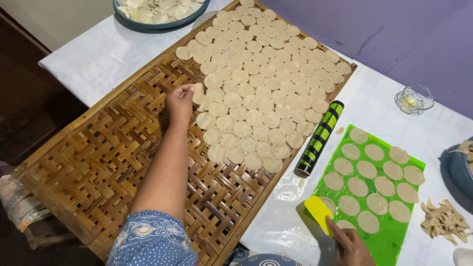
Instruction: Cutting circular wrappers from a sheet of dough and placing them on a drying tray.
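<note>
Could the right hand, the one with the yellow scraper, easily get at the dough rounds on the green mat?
Probably yes. The right hand holds the yellow scraper at the edge of the green mat, and the dough rounds lie flat and uncovered with nothing in between.

Left hand (180, 101) lays dough round (198, 92) on woven tray (98, 157) — right hand (352, 245) grips yellow scraper (319, 213).

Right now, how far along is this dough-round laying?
Done: the far half of the woven bamboo tray is covered in dough rounds. In hand: the left hand places one round; the right hand holds a yellow scraper. Left: cut rounds on the green mat, bare tray nearby.
</note>
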